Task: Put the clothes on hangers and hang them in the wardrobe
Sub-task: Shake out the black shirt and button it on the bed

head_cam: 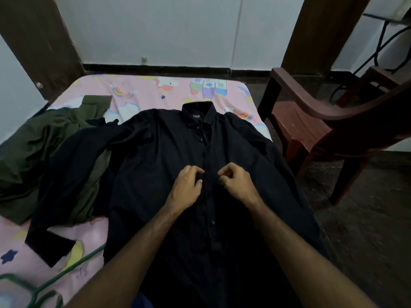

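A black shirt (178,174) lies front-up on the pink bed sheet (155,90), collar away from the person. The left hand (186,185) pinches the button strip at mid-chest; the right hand (238,181), just beside it, has curled fingers at the cloth. Left of the hands lies a green garment (44,152), and nearer the person a green hanger (55,278).

shirt (169,165): black matt cloth | bedsheet (155,90): pink printed cloth | chair (311,121): glossy brown plastic

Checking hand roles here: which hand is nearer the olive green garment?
Left. The left hand pinches the black shirt placket, on the side toward the olive green garment; the right hand is farther away.
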### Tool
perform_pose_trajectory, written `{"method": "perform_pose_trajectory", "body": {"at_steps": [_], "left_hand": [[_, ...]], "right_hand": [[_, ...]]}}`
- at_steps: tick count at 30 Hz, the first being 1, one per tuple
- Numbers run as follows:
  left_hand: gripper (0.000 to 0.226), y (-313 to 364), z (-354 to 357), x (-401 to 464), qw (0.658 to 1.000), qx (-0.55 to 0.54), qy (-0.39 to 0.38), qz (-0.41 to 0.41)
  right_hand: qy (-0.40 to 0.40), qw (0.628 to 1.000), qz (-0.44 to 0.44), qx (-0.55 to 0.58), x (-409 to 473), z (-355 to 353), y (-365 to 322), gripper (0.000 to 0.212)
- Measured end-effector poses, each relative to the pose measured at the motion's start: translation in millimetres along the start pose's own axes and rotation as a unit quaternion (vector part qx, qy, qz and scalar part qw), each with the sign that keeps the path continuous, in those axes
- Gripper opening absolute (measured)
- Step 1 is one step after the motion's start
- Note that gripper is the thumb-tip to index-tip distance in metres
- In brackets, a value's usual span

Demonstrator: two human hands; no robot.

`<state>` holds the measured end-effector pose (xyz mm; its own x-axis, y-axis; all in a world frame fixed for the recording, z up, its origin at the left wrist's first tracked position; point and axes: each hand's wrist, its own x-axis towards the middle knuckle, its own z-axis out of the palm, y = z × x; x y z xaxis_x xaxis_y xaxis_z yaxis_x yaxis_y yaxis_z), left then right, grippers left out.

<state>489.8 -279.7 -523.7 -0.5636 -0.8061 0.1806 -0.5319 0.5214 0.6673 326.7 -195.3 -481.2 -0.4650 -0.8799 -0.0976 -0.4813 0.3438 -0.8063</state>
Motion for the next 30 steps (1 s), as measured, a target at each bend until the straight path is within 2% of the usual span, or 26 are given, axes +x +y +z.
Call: {"method": "perform_pose_trajectory", "body": {"at_steps": [3,6,8,9,12,16,18,20,23,26,28,30], "left_hand": [[0.045,-9,4,43,0.999,0.023,-0.013,-0.024],[0.051,-23,8,82,0.998,0.054,-0.004,-0.032],[0.049,-33,13,98,0.996,0.084,0.003,-0.027],[0.045,-39,17,101,0.995,0.099,0.012,-0.020],[0.035,-55,34,100,0.989,0.124,0.074,0.015],[0.026,-63,41,98,0.987,0.109,0.115,0.026],[0.024,-60,37,101,0.989,0.109,0.095,0.015],[0.024,-54,32,107,0.993,0.088,0.071,-0.027],[0.015,-41,30,117,0.993,0.033,0.050,-0.103],[0.011,-31,28,121,0.985,-0.073,0.044,-0.150],[0.009,-28,26,119,0.975,-0.142,0.050,-0.164],[0.006,-27,23,116,0.967,-0.176,0.057,-0.177]], "right_hand": [[0.010,0.997,-0.077,-0.014,41,8,-18,0.015],[-0.020,0.989,-0.125,-0.071,81,24,-25,0.018],[-0.042,0.978,-0.105,-0.173,97,34,-20,0.024],[-0.033,0.974,-0.079,-0.210,102,38,-14,0.034],[0.029,0.974,-0.017,-0.225,110,47,-1,0.051],[0.101,0.959,-0.034,-0.264,120,60,1,0.030],[0.112,0.964,-0.021,-0.241,124,57,0,0.022],[0.108,0.979,0.014,-0.171,128,48,5,0.017],[0.089,0.995,0.041,-0.022,131,37,17,0.007],[0.059,0.983,0.067,0.161,130,27,15,0.010],[0.050,0.980,0.055,0.182,129,23,10,0.013],[0.049,0.986,0.038,0.158,129,25,8,0.013]]}}
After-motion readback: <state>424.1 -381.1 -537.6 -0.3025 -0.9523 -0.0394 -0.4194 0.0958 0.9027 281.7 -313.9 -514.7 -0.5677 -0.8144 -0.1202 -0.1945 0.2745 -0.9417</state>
